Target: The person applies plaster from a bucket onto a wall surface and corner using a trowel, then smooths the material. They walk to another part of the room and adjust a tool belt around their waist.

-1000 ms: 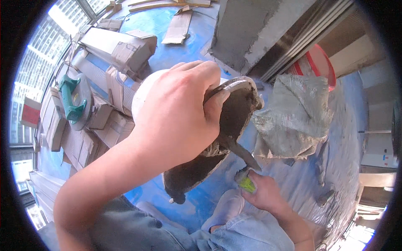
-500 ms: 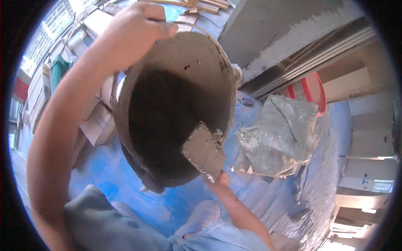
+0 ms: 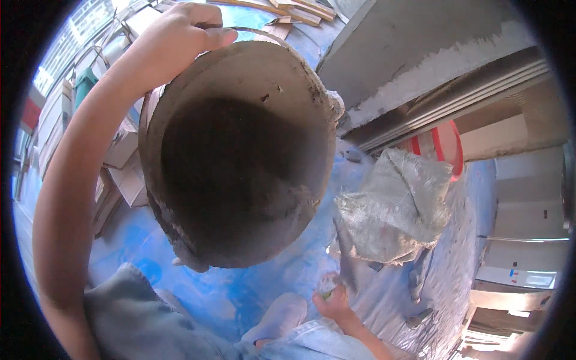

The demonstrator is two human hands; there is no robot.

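A mortar-crusted bucket (image 3: pixel 300 66) is tilted with its mouth toward me, its dark inside mostly in shadow. At its upper rim my left hand (image 3: pixel 195 27) is closed on the thin wire handle (image 3: pixel 258 31). Below and right of the bucket, apart from it, my right hand (image 3: pixel 333 301) grips a trowel (image 3: pixel 344 255) by its handle. The trowel's blade shows almost edge-on and slightly blurred, so how much mortar it carries cannot be told.
A crumpled woven sack (image 3: pixel 393 207) lies on the blue-covered floor (image 3: pixel 138 246) to the right, before a red-and-white round container (image 3: pixel 447 147). A grey plastered wall (image 3: pixel 414 54) stands at upper right. Boards (image 3: pixel 129 174) are stacked on the left. My shoe (image 3: pixel 285 312) is below the bucket.
The trowel, bearing mortar over the bucket's mouth before, has moved out to the lower right and turned edge-on. The bucket has shifted slightly left, its handle still in my left hand.
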